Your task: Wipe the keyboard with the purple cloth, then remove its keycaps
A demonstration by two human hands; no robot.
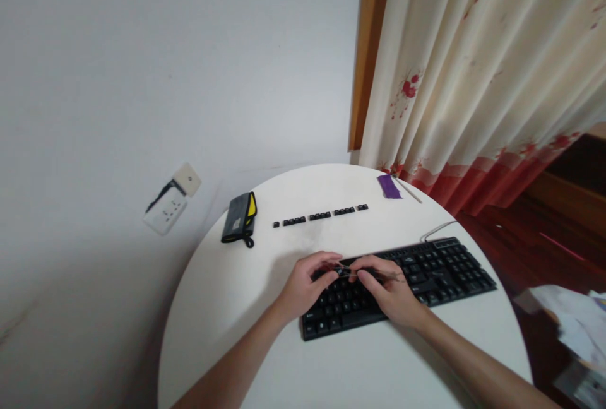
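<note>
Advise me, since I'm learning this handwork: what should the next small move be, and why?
Perhaps ease the left hand slightly aside, because it and the right hand crowd around the thin wires over the keyboard, hiding what the wires touch, while loose keycaps lie lined up beyond.

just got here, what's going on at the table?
A person's left hand and right hand are over the left part of a black keyboard. The right hand grips a thin wire-like thing; the left hand's grip is unclear. Beyond the keyboard, loose black keycaps lie in a row.
</note>
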